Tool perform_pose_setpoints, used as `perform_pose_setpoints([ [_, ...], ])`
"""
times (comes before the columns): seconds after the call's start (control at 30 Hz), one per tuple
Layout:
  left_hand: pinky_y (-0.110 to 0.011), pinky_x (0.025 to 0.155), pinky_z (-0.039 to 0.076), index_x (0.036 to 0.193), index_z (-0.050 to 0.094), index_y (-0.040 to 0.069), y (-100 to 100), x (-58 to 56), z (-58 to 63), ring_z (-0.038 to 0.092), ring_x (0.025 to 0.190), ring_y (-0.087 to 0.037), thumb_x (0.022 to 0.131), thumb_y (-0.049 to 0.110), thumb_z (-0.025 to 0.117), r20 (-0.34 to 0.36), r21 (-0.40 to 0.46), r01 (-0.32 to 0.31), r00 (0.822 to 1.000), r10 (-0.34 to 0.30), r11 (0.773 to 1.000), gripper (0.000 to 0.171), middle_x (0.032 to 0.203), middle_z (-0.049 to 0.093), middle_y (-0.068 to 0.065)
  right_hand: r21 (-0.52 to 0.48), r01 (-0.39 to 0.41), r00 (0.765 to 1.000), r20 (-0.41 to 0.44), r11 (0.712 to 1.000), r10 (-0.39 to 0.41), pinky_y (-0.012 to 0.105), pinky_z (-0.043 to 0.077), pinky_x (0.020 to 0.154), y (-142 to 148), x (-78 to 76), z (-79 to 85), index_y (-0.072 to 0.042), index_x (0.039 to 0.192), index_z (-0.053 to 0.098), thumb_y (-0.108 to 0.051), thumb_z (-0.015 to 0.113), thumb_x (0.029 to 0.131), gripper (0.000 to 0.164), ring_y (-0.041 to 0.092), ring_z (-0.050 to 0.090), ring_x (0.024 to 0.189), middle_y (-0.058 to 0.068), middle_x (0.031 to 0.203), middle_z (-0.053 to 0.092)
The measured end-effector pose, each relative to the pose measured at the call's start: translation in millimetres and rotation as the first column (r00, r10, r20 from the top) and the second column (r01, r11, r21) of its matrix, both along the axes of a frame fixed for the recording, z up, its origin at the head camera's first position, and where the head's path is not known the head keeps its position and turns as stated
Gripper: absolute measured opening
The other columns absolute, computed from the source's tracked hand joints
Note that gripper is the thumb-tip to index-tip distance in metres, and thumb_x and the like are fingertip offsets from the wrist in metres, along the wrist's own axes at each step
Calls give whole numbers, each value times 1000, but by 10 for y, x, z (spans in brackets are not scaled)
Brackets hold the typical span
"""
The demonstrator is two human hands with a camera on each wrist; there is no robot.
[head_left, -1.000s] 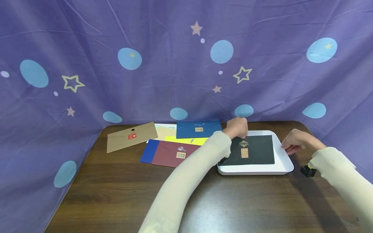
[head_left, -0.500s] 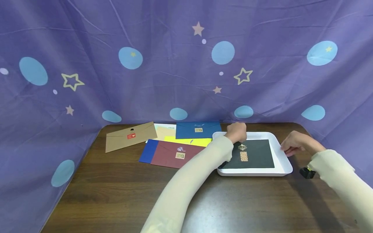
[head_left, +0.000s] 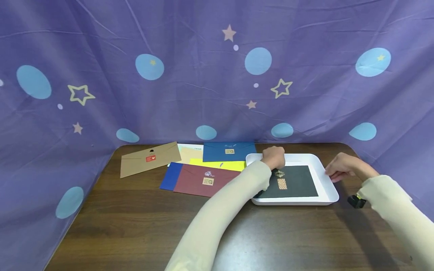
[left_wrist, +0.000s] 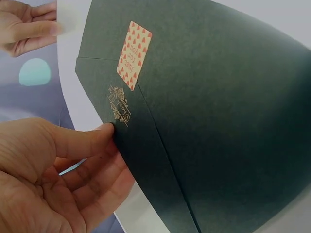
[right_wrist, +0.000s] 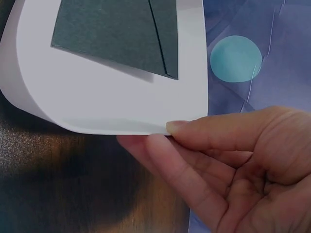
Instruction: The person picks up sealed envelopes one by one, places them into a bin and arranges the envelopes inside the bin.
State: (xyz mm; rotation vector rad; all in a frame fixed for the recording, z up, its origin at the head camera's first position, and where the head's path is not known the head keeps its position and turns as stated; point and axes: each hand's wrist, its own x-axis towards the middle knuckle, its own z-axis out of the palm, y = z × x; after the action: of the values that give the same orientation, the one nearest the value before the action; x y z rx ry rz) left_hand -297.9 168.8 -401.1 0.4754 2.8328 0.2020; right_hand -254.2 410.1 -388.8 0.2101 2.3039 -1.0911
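A person's left hand (head_left: pixel 274 157) pinches the far edge of a dark green-black paper envelope (head_left: pixel 300 185) within the walls of a white, shallow, round-cornered tray (head_left: pixel 326 186), its opposite rim held in the right hand's (head_left: pixel 342 166) fingertip grip. The envelope appears bowed at the left wrist; pressing harder could crease it, and an abrupt release could leave it crooked. An uneven tug on the rim might tilt or drag the tray. A cream sleeve (head_left: pixel 210 222), if lowered, could nudge the maroon envelope (head_left: pixel 193 180) beneath. The count: two hands, one tray, one dark envelope; on the brown wood-grain worktop (head_left: pixel 118 226), one maroon, one kraft-brown envelope (head_left: pixel 164 154), one deep-blue envelope (head_left: pixel 215 153), plus one royal-blue piece (head_left: pixel 169 178), one yellow piece (head_left: pixel 203 163), one beige piece (head_left: pixel 191 155) and one white piece (head_left: pixel 190 146), overlaps possibly hiding more.
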Motion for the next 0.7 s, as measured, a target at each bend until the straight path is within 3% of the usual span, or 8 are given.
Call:
perform_pose_setpoints([
  [0.1, -30, 70, 46, 99, 67, 25, -10, 38, -22, 51, 76, -12, 98, 19, 61, -15, 6, 9, 1000, -9, 1000, 9, 98, 68, 5, -7, -1, 1000, -3, 1000, 1, 30, 63, 69, -3, 2, -5, 27, 111, 57, 7, 65, 89, 31, 13, 70, 67, 5, 74, 69],
  [0.37, -29, 61, 39, 85, 64, 22, -13, 72, -19, 45, 70, -13, 99, 18, 59, -10, 3, 24, 1000, -24, 1000, 15, 87, 63, 4, -19, -2, 1000, -4, 1000, 2, 30, 63, 69, -14, 9, -17, 26, 108, 59, 7, 65, 88, 28, 13, 69, 66, 5, 73, 69],
  [0.57, -29, 66, 47, 89, 67, 22, -13, 58, -32, 52, 74, -11, 98, 19, 62, -21, 4, 22, 1000, -22, 1000, 11, 97, 70, 5, -12, -2, 1000, -6, 1000, 2, 29, 63, 67, -28, 10, -6, 25, 105, 62, 7, 66, 87, 26, 13, 69, 65, 4, 72, 70],
  [0.7, -28, 65, 47, 82, 64, 21, -21, 52, -41, 51, 73, -11, 97, 18, 62, -29, 14, 28, 999, -28, 1000, 15, 91, 67, 4, -3, -10, 1000, -14, 1000, 10, 29, 63, 66, -23, 6, -3, 25, 105, 63, 7, 67, 87, 26, 13, 69, 64, 5, 73, 71],
])
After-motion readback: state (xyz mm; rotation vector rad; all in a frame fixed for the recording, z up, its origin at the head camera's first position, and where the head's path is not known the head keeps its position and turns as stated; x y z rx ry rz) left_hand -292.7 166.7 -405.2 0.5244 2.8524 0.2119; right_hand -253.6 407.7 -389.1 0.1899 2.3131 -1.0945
